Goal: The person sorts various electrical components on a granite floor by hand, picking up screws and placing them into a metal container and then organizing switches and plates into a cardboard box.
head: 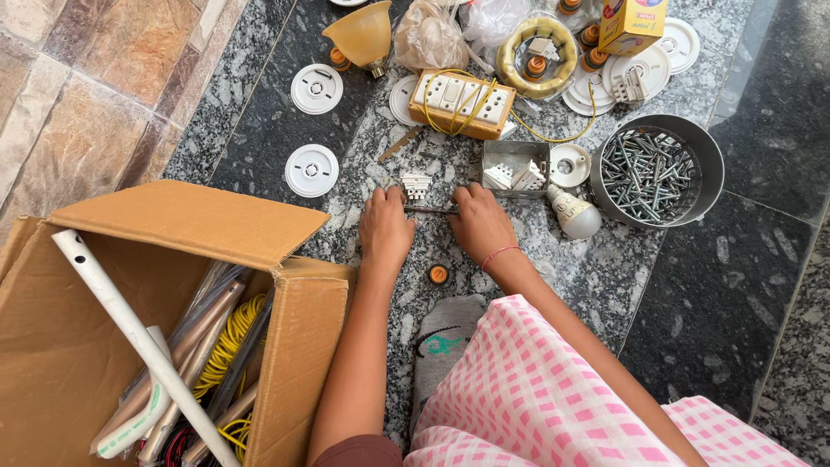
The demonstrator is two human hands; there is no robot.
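Your left hand (385, 227) and right hand (481, 223) each pinch, seemingly, one thin dark tool (430, 209) | steel bowl (711, 164): screws (644, 175) | cardboard box (294, 346): pipes (130, 329), yellow wire (226, 342) | metal box (501, 156): white parts (514, 177)

Both hands (386, 227) (481, 223) palm-down, close together

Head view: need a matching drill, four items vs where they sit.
Things:
1. screws
2. yellow wire coil
3. light bulb
4. orange cap

Places:
A. in the cardboard box
B. on the floor between the forearms
C. in the round metal bowl
D. on the floor left of the bowl, right of the right hand

Pairs: 1-C, 2-A, 3-D, 4-B
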